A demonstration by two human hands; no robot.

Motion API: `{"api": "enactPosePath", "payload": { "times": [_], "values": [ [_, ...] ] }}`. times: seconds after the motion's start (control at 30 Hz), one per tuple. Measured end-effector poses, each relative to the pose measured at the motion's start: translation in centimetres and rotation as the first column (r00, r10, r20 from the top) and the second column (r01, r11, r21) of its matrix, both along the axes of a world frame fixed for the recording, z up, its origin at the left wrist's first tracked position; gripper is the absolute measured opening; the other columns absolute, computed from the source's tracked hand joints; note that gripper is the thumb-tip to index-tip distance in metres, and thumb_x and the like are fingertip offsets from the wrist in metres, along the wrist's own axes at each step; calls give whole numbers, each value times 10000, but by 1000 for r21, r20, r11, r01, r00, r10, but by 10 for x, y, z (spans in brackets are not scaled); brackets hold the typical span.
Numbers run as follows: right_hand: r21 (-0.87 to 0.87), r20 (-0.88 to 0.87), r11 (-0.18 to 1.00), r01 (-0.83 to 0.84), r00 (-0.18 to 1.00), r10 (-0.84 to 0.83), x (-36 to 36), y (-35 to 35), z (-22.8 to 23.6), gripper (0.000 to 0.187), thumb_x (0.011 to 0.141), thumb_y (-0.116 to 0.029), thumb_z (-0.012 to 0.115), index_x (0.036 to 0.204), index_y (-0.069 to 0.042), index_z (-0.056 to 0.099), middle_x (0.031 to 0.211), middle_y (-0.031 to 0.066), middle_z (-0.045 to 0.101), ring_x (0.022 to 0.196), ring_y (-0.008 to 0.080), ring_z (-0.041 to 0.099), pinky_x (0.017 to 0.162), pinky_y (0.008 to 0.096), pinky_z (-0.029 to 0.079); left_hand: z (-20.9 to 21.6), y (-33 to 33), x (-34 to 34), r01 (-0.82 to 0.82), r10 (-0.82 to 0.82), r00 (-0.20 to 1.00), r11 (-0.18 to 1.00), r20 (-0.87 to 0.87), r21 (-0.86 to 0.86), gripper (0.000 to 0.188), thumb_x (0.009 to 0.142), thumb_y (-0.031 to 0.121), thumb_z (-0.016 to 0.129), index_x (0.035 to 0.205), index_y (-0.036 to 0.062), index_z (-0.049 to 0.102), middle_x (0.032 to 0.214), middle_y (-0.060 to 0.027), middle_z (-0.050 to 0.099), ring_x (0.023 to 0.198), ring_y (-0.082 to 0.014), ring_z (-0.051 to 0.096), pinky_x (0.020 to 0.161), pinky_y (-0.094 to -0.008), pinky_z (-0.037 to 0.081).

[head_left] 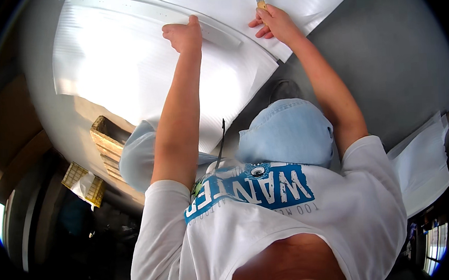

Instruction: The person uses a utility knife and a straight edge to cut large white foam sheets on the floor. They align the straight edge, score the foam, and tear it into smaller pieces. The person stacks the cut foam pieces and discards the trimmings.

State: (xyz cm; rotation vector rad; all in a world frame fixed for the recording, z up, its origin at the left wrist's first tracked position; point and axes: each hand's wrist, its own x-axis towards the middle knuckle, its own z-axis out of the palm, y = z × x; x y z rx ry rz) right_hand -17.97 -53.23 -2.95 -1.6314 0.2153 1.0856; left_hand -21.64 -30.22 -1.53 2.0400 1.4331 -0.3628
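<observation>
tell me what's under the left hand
A long pale strip lies under the left hand, with a white sheet beneath it. Whatever is directly below the palm is covered, so can't be seen.

Yellow basket [72,176]: lower left, with white material [84,186]
Slatted wooden piece [109,144]: left of centre
Grey floor [384,40]: upper right
</observation>
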Motion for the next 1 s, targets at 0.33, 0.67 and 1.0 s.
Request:
{"api": "enactPosePath", "payload": {
  "times": [0.33,0.67,1.0],
  "values": [
    [50,-59,995,84,995,-81,5,6,-5,277,1018,-328,383,948,-82,491,941,97,698,587,128,643,487,230,461,17,-2,13,65,-60,997,987,-42,144,590,846,383,677,1151,-12,363,1190,-200,476,996,-414,600,850,-485,503],
    [80,-20,995,66,998,-65,4,5,-9,291,1023,-343,380,939,-85,484,925,100,696,575,133,650,473,224,462,13,12,19,23,-20,1000,991,-24,129,567,869,393,641,1162,-9,370,1228,-167,475,976,-363,610,806,-452,509],
    [68,3,995,67,998,-67,-2,14,-3,290,1021,-349,390,950,-86,489,925,104,695,579,130,650,470,221,454,21,27,21,18,-11,999,992,-53,124,607,855,441,646,1174,-1,381,1218,-173,488,977,-363,622,811,-447,518]
  ]
}}
